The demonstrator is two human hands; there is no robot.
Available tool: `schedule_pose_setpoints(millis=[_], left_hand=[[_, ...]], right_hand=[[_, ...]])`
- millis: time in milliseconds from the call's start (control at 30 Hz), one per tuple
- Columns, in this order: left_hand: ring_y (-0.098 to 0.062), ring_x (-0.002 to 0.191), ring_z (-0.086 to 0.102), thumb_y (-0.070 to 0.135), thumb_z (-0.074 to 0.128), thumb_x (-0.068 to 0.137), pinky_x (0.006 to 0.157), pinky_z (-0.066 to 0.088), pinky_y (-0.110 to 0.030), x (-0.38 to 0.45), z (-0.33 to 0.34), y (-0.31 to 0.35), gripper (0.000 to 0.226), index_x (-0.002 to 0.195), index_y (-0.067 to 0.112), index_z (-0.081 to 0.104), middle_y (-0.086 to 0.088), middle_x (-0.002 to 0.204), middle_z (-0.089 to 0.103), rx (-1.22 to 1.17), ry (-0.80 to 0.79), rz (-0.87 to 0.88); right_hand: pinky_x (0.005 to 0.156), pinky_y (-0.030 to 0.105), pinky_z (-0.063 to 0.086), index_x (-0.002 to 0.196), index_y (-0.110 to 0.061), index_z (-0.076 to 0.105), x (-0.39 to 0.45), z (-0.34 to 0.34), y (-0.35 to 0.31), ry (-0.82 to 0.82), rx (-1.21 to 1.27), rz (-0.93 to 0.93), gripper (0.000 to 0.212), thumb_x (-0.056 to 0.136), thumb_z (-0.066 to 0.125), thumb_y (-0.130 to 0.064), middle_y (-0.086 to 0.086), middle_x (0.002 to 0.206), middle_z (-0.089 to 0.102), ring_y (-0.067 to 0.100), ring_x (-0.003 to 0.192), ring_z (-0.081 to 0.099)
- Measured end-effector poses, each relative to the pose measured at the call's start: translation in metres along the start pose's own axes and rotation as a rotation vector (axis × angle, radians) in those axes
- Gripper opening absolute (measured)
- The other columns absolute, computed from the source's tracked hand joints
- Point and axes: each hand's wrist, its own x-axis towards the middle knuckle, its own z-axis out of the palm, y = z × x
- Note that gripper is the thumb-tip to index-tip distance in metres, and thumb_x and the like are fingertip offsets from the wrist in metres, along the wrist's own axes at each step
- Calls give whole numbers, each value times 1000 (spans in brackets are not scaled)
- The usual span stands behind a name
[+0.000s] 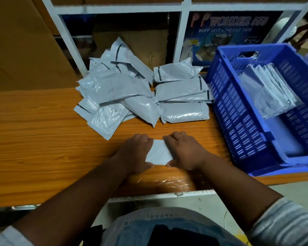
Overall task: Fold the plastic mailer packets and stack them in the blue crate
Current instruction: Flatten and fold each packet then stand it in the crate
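A small folded grey mailer packet (pixel 159 152) lies flat on the wooden table near its front edge. My left hand (pixel 134 153) presses on its left side and my right hand (pixel 182 150) presses on its right side, fingers laid over the packet's edges and thumbs at its near edge. Beyond them a loose pile of grey mailer packets (pixel 117 96) spreads across the table, with a tidier stack (pixel 182 96) beside it. The blue crate (pixel 238 125) stands at the right and holds a leaning row of folded packets (pixel 268 91).
The wooden table (pixel 43 139) stretches bare to the left. A white shelf frame (pixel 179 32) rises behind the piles, with a brown cardboard box and a blue tape carton (pixel 229 32) inside it. A large cardboard sheet (pixel 21 50) stands at the far left.
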Motion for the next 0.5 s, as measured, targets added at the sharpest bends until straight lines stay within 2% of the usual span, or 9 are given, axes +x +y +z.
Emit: schedule_pose_setpoints(millis=[67,133,233,333,400,467,500], left_hand=[[-28,131,44,76,75,77,108,46,-47,15,-10,-2,100,153,21,40,-6,148,46,-4,-18,-23],[-25,126,49,74,82,70,104,49,-46,22,-16,-6,95,143,27,43,-1,141,52,-50,-82,-30],[-21,120,54,63,89,70,99,51,-41,23,-21,-13,87,137,30,44,3,138,57,-169,-109,-4],[-18,125,52,58,86,77,103,51,-39,25,-35,-22,85,145,34,41,4,146,53,-298,-11,21],[-19,132,53,58,86,79,106,50,-38,29,-57,-29,89,151,37,37,6,151,50,-432,111,33],[-20,132,56,55,86,81,106,50,-37,39,-79,-34,96,157,40,29,7,150,51,-564,243,54],[-18,126,59,55,85,83,103,52,-37,47,-90,-33,101,161,42,23,8,143,55,-626,298,64]], right_hand=[[98,50,52,149,-27,42,14,-12,-1,-82,-17,6,106,63,86,-72,4,136,53,29,123,51],[89,45,55,143,-29,45,20,-17,1,-148,25,13,103,60,92,-67,3,126,63,28,114,60],[86,41,54,145,-31,50,17,-27,5,-185,156,13,81,79,84,-62,0,123,70,26,109,66],[83,35,51,132,-31,63,8,-65,15,-158,242,20,42,99,69,-55,-4,113,71,17,101,64],[76,35,49,112,-32,62,-2,-100,26,-121,242,62,23,102,65,-53,-10,93,64,13,86,58],[71,38,50,94,-29,55,-15,-136,41,-33,262,118,27,103,65,-52,-9,80,58,14,75,56],[71,38,50,93,-27,54,-24,-154,48,21,276,167,29,103,65,-51,-7,79,58,15,75,57]])
